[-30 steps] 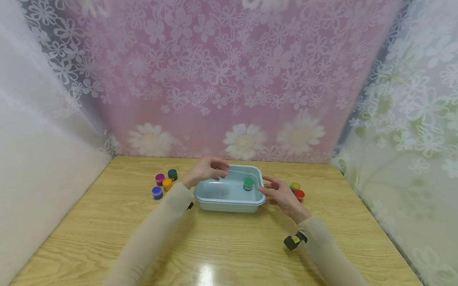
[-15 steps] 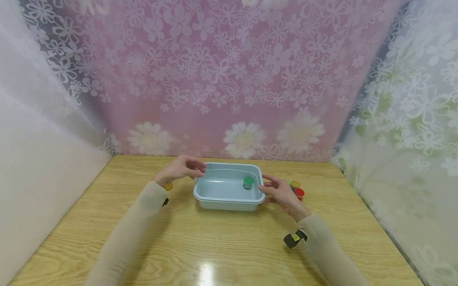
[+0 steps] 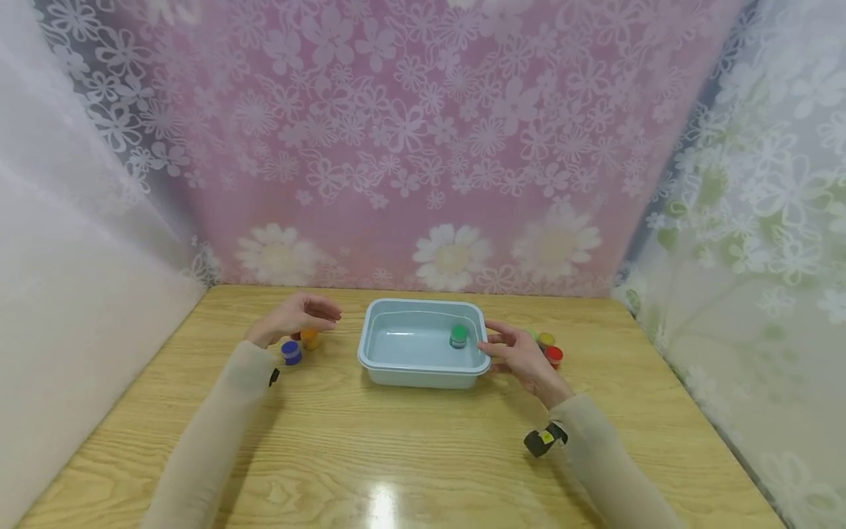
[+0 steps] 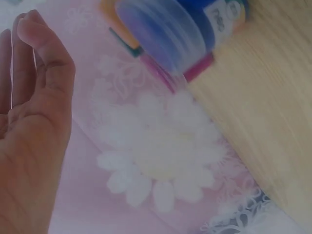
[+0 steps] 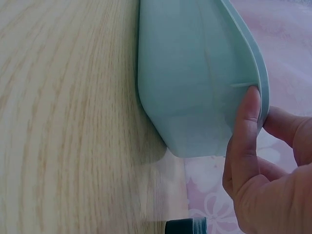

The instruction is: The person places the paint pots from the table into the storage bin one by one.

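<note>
Pink floral cloth (image 3: pixel 423 147) hangs behind everything. Below it, the wood-grain table (image 3: pixel 423 455), glossy toward me; I judge it slick enough for a light tub to slide.

Pale blue tub (image 3: pixel 423 379) sits flat mid-table between 2 groups of jars, a spot I read as within reach from both sides.

Right hand (image 3: pixel 522 360) at the tub's right end, pinching its rim: on the right wrist feed I see a finger pressed under the lip outside, another digit over the far side of the edge. With the base on the table, I take this as steadying, not lifting.

Left hand (image 3: pixel 291 319) over the left group, holding nothing. Fingers reach forward close together, softly bent; likely kept loose for small lids. I can't tell whether any part touches a jar.

Jars last. Green jar (image 3: pixel 459 336) stands upright inside the tub, near the gripped end. Left group: blue jar (image 3: pixel 291 353) upright by the wrist, orange jar (image 3: pixel 308 339) just behind it; a magenta jar (image 4: pixel 200 67) is mostly hidden. Right group: red jar (image 3: pixel 554 357), yellow jar (image 3: pixel 546 341), light green jar (image 3: pixel 532 335) partly behind the right hand.
</note>
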Action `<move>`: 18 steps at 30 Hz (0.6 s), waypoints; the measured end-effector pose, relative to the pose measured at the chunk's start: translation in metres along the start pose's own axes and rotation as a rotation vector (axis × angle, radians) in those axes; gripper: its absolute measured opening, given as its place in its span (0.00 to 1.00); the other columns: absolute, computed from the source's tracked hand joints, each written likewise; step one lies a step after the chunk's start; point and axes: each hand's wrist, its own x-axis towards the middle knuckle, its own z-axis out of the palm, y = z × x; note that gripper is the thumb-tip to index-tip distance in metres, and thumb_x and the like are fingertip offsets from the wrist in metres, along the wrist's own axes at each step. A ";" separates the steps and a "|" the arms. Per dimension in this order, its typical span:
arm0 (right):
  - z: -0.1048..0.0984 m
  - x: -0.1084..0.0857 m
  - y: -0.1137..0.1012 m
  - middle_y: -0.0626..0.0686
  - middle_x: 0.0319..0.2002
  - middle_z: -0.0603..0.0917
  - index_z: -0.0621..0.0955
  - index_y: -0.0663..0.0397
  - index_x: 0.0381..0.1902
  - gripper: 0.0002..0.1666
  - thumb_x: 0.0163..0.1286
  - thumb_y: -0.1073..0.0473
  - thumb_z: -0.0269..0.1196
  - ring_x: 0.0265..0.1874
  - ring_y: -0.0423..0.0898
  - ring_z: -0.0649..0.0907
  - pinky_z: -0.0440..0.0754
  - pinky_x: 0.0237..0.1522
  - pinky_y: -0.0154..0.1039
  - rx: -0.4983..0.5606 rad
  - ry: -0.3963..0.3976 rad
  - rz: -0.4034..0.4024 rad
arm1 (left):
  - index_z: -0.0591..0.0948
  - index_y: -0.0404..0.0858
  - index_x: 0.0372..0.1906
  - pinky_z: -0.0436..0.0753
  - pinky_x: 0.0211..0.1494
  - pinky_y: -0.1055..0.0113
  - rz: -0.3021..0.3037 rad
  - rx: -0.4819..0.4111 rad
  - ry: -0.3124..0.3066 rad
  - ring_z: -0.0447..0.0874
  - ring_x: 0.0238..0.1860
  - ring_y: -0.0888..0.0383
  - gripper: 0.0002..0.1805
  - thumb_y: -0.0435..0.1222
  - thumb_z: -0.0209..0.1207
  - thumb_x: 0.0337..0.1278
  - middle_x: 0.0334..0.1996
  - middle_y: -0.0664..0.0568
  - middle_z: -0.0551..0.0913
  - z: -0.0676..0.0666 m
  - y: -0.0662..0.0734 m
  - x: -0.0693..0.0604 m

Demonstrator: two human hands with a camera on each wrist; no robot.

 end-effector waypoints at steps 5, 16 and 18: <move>-0.002 0.001 0.001 0.59 0.54 0.77 0.67 0.53 0.73 0.36 0.69 0.61 0.64 0.42 0.51 0.84 0.89 0.41 0.44 -0.001 0.002 0.002 | 0.80 0.44 0.58 0.82 0.37 0.51 -0.023 -0.001 0.045 0.82 0.52 0.43 0.19 0.39 0.64 0.63 0.59 0.38 0.80 -0.008 -0.003 -0.012; -0.001 -0.002 0.002 0.59 0.54 0.77 0.67 0.53 0.73 0.38 0.67 0.59 0.66 0.43 0.52 0.84 0.89 0.41 0.46 0.000 0.000 0.009 | 0.79 0.31 0.58 0.86 0.49 0.54 -0.015 0.082 0.057 0.82 0.51 0.45 0.21 0.31 0.64 0.60 0.57 0.35 0.80 -0.015 -0.018 -0.024; 0.000 -0.002 0.002 0.59 0.53 0.77 0.67 0.53 0.73 0.39 0.67 0.58 0.67 0.44 0.51 0.84 0.89 0.42 0.46 -0.001 -0.001 0.011 | 0.80 0.31 0.57 0.86 0.48 0.57 -0.013 0.108 0.052 0.81 0.50 0.46 0.21 0.31 0.65 0.59 0.56 0.36 0.80 -0.015 -0.020 -0.024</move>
